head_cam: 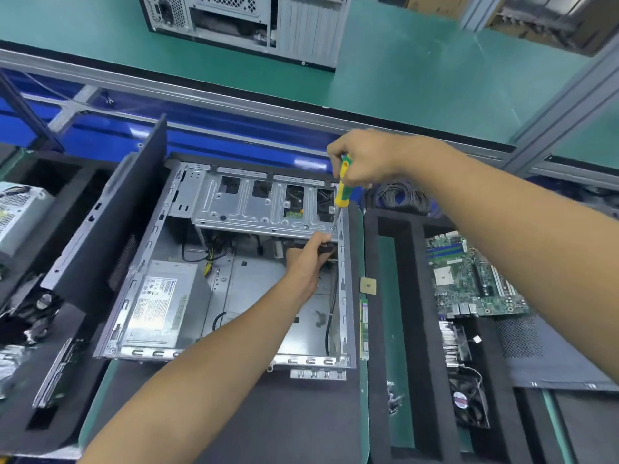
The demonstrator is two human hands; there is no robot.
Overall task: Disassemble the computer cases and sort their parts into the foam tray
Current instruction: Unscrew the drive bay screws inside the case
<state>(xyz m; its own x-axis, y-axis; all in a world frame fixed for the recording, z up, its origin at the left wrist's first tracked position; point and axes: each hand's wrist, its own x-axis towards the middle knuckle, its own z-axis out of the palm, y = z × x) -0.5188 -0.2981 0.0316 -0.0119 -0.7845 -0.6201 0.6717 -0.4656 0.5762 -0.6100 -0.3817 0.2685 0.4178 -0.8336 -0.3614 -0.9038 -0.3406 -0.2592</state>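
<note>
step: unscrewing the drive cage (264, 205) in the open computer case (227, 262) on the desk | right hand (363, 159) grip closed around the screwdriver (343, 184), tip at a cage screw | left hand (310, 259) holds a black part under the cage | next: probably free the screw, then carry parts to the foam tray (412, 296) at right

The open computer case (234, 262) lay at the worktop's (418, 78) centre, its power supply (160, 303) inside at 8 o'clock. The foam tray (415, 296) sat at 3 o'clock, holding the motherboard (469, 279); a second case (244, 25) stood at 12 o'clock.
</note>
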